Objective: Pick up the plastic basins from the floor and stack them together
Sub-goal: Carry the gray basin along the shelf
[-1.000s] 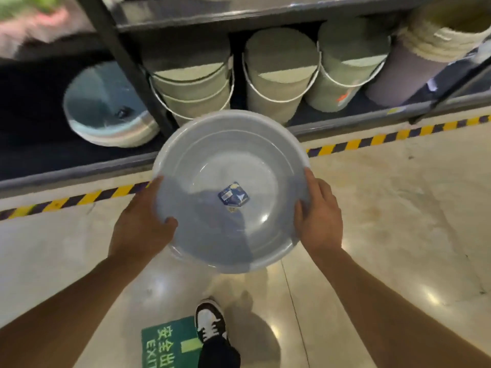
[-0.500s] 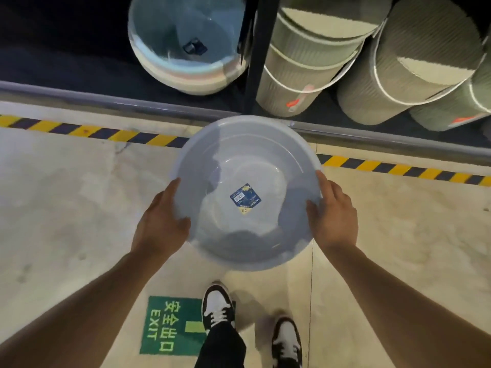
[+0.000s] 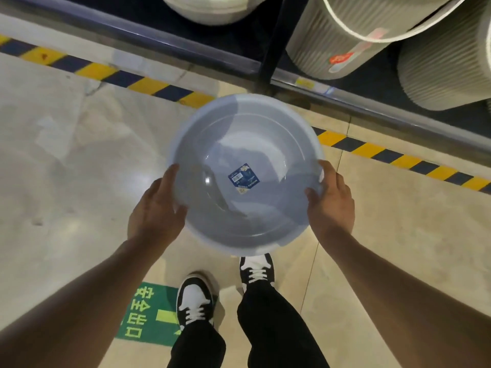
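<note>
A round pale blue plastic basin with a blue sticker inside is held level above the floor, mouth up. My left hand grips its left rim, thumb over the edge. My right hand grips the right rim the same way. A stack of pale basins lies on the low shelf at the top, only its lower edge in view.
A dark low shelf rail runs across the top, with an upright post. Ribbed grey-green buckets lie on the shelf at right. Yellow-black floor tape borders the shelf. My shoes stand by a green exit sign.
The view has tilted down and moved closer to the shelf. The basin stays in both hands, now lower and nearer my body; both feet have come into view.
</note>
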`<move>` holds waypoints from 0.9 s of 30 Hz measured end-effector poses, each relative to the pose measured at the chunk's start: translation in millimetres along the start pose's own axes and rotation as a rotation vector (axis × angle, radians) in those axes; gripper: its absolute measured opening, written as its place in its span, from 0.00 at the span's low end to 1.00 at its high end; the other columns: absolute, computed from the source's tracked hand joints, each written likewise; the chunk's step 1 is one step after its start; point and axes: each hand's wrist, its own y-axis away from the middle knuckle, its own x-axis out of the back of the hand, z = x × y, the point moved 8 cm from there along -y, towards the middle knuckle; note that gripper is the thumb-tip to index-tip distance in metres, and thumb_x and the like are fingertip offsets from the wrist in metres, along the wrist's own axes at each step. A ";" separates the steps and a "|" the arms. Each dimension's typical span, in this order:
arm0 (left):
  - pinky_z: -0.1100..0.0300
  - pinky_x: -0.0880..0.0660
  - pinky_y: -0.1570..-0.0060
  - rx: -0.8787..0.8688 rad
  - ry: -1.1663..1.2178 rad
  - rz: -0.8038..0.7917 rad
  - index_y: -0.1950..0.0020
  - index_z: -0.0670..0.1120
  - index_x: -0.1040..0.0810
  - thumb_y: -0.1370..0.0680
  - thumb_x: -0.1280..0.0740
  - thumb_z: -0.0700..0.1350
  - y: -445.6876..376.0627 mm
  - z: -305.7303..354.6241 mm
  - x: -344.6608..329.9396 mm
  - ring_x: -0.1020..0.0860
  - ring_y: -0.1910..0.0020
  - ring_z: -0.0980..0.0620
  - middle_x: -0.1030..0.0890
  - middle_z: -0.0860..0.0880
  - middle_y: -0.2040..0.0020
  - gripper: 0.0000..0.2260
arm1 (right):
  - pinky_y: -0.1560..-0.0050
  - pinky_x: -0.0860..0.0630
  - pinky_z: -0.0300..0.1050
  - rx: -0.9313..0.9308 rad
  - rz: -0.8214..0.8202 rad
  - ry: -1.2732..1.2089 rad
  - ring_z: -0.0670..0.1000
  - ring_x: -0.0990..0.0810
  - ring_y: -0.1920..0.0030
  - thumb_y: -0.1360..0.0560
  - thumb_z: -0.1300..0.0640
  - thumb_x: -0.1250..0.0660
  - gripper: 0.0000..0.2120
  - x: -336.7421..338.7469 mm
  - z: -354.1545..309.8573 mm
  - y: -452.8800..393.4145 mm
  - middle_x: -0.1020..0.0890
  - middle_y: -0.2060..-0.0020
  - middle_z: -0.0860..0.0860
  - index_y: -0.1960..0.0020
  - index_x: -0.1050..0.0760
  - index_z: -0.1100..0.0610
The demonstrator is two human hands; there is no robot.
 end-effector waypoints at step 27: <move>0.39 0.27 0.37 0.043 -0.135 -0.160 0.19 0.57 0.54 0.25 0.30 0.48 -13.1 -31.8 -73.8 0.30 0.29 0.38 0.38 0.48 0.21 0.42 | 0.26 0.42 0.60 0.047 -0.407 0.218 0.58 0.49 0.22 0.22 0.53 0.37 0.37 -81.0 42.8 -4.0 0.52 0.21 0.44 0.21 0.55 0.46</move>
